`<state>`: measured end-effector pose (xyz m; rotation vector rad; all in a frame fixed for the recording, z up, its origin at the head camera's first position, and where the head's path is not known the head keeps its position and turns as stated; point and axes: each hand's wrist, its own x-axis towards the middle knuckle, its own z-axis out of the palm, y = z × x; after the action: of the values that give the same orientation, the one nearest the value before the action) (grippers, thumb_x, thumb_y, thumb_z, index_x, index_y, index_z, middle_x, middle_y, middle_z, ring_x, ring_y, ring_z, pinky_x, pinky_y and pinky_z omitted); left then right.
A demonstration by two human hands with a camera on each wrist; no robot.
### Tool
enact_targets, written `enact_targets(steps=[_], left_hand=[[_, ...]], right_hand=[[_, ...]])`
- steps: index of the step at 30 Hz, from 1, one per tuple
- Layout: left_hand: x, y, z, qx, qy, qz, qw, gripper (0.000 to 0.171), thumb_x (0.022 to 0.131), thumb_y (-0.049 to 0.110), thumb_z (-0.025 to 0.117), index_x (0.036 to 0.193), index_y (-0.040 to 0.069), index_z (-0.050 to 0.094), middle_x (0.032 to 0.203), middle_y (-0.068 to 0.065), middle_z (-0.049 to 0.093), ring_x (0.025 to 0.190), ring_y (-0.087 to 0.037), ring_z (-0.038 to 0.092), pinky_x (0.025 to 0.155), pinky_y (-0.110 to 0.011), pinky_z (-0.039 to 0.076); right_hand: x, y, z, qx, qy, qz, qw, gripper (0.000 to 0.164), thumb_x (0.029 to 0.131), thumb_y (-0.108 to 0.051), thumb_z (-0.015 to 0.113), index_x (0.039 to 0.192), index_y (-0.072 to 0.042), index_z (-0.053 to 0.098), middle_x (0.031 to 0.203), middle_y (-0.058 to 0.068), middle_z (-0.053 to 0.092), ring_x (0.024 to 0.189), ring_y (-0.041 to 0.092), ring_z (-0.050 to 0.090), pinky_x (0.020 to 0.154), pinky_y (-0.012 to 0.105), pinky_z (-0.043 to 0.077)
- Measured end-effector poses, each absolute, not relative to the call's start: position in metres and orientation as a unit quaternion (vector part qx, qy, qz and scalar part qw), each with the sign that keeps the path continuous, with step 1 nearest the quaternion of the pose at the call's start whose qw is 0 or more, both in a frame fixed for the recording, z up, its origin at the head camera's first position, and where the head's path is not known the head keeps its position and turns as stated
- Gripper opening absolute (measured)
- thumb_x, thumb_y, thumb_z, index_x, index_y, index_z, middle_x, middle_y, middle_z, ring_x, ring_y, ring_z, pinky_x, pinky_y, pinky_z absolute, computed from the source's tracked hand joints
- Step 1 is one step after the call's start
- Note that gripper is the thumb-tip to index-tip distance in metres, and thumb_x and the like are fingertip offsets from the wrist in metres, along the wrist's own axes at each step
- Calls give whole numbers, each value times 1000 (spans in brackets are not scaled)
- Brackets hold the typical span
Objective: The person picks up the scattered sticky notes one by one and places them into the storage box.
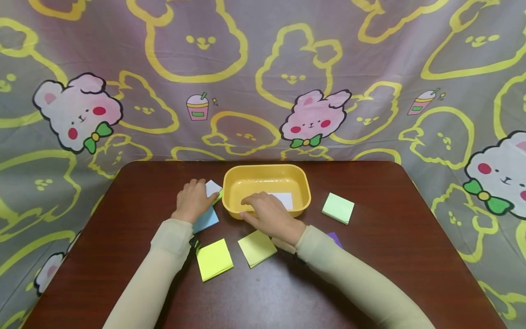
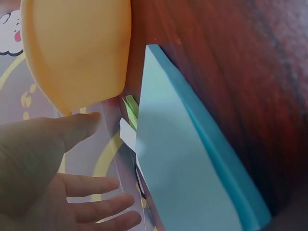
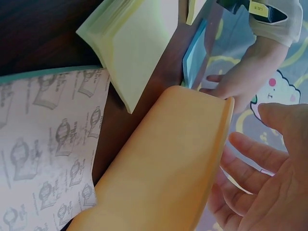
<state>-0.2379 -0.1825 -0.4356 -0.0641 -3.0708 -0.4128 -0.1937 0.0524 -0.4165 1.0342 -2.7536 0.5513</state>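
Risk: yellow bin [image 1: 246, 185] could be shoved or tipped if its 6 o'clock rim is caught by the right hand [image 1: 273, 217], poised over that side. Blue pad [image 1: 207, 221] at bin's 8 o'clock could be skewed by the left hand [image 1: 191, 201] at 9 o'clock; white pad [image 1: 212, 186] and lime pad [image 1: 218, 198], just beside the bin there, could be scattered by a low sweep. Grip: nothing seen held in either hand, fingers loosely extended, thumbs well apart from fingers; contact with pads or rim can't be confirmed. White paper [image 1: 282, 200] seen inside bin, 4 o'clock
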Motion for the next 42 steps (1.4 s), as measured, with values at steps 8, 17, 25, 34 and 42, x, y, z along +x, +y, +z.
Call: enact_targets(steps=[8, 17, 25, 34, 42], left_hand=[[-242, -183, -438, -16, -993, -119, 1, 61, 85, 46, 61, 115, -7, 57, 108, -25, 54, 99, -42, 51, 75, -56, 45], [-242, -185, -439, -17, -994, -110, -2, 55, 83, 43, 64, 107, -7, 60, 101, -24, 55, 94, -41, 51, 74, -55, 44], [-246, -184, -442, -21, -994, -103, -1, 56, 81, 42, 67, 109, -6, 61, 97, -22, 59, 92, -40, 54, 75, -55, 45], [-247, -186, -444, -26, -993, -111, 13, 64, 79, 39, 69, 125, -3, 54, 107, -26, 61, 96, -42, 54, 76, -56, 45], [-246, -186, -444, -20, -992, -122, 14, 72, 76, 39, 72, 125, -8, 50, 110, -28, 50, 102, -43, 46, 75, -55, 45]], right_hand=[[-195, 47, -414, 353, -914, 188, 67, 38, 91, -39, 56, 113, -10, 67, 107, 3, 68, 94, 18, 60, 79, 34, 48], [-194, 37, -409, 367, -908, 188, 82, 39, 91, -41, 54, 111, -10, 67, 105, 3, 69, 92, 18, 60, 76, 34, 48], [-192, 34, -408, 361, -911, 182, 77, 37, 90, -39, 56, 112, -11, 68, 107, 3, 69, 92, 19, 59, 73, 36, 48], [-192, 35, -408, 360, -912, 179, 85, 37, 91, -41, 55, 110, -12, 68, 104, 2, 69, 90, 19, 60, 72, 35, 48], [-191, 34, -408, 361, -912, 176, 86, 36, 91, -40, 55, 110, -12, 68, 103, 2, 69, 88, 19, 60, 71, 34, 48]])
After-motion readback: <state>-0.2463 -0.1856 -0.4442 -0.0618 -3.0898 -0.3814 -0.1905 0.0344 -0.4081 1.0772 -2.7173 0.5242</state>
